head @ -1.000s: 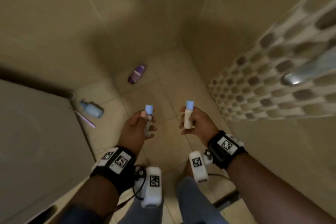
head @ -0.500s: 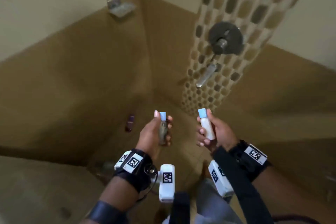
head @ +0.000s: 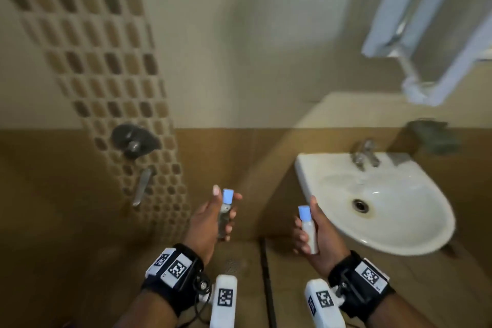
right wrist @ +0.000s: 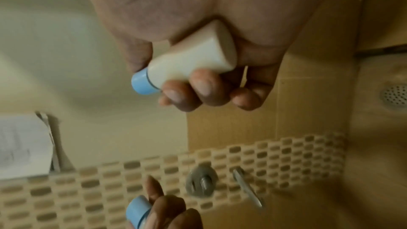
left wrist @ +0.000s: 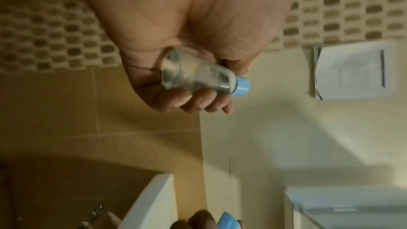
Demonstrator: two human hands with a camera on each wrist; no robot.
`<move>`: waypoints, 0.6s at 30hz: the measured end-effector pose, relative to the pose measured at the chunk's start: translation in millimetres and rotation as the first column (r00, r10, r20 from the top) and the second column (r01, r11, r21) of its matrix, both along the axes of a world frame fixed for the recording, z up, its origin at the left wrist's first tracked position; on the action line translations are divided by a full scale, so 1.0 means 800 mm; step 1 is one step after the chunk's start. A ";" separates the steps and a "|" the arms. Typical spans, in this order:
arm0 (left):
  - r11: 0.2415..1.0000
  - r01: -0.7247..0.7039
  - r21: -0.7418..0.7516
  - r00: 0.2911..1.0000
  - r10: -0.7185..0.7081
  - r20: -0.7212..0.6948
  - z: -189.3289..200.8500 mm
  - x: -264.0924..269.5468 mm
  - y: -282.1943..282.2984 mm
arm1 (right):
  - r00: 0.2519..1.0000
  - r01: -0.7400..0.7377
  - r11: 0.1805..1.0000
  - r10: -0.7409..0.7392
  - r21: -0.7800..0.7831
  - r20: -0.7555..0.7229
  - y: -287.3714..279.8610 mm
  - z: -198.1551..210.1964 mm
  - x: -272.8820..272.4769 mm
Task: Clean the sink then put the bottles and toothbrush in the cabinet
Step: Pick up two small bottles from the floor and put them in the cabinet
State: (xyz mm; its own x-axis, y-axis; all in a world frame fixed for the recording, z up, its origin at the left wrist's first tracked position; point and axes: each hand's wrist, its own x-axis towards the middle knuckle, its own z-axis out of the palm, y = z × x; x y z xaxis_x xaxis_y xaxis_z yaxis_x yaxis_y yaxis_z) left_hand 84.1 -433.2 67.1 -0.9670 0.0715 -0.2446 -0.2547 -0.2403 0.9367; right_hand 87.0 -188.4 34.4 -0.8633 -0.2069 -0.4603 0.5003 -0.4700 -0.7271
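The white ceramic sink (head: pixel 415 237) has come into view (floor earlier); left hand (head: pixel 205 224) still grips the clear blue-capped bottle (head: pixel 225 214), right hand (head: pixel 323 237) the white blue-capped bottle (head: pixel 308 231).

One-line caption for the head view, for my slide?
Left hand holds a clear bottle, right hand a white bottle, beside the sink.

Two bottles: clear bottle (head: pixel 225 214); white bottle (head: pixel 308 229); one sink (head: pixel 404 231); one tap (head: pixel 365 154)

Both arms out in front, side by side. Left grip (head: pixel 210 217) curled round something small. Right grip (head: pixel 316 234) curled round something too, fingers (right wrist: pixel 198 91) wrapped tight.
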 end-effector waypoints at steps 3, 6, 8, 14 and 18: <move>0.986 0.133 -0.099 0.989 -0.139 -0.058 0.022 -0.026 0.077 | 0.996 0.069 0.997 -0.070 -0.024 -0.054 0.081 0.017 0.000; 0.921 0.303 -0.245 0.927 -0.345 -0.150 0.035 -0.052 0.188 | 0.977 0.128 0.985 -0.145 -0.113 -0.157 0.172 0.032 -0.006; 0.872 0.380 -0.310 0.878 -0.445 -0.175 0.043 -0.068 0.273 | 0.960 0.160 0.978 -0.186 -0.133 -0.210 0.239 0.042 -0.014; 0.858 0.415 -0.302 0.825 -0.495 -0.273 0.095 -0.110 0.490 | 0.915 0.243 0.968 -0.249 -0.059 -0.316 0.426 0.068 -0.044; 0.903 0.274 -0.330 0.849 -0.388 -0.358 0.155 -0.156 0.579 | 0.886 0.302 0.953 -0.269 0.029 -0.379 0.526 0.102 -0.089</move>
State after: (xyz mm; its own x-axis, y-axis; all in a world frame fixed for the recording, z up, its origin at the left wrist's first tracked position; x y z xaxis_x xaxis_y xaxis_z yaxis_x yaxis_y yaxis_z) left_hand -40.8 29.8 191.0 -0.9121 0.3953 0.1088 0.1409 0.0530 0.9886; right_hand 15.8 232.2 116.0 -0.9895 0.0998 -0.1049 0.0443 -0.4808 -0.8757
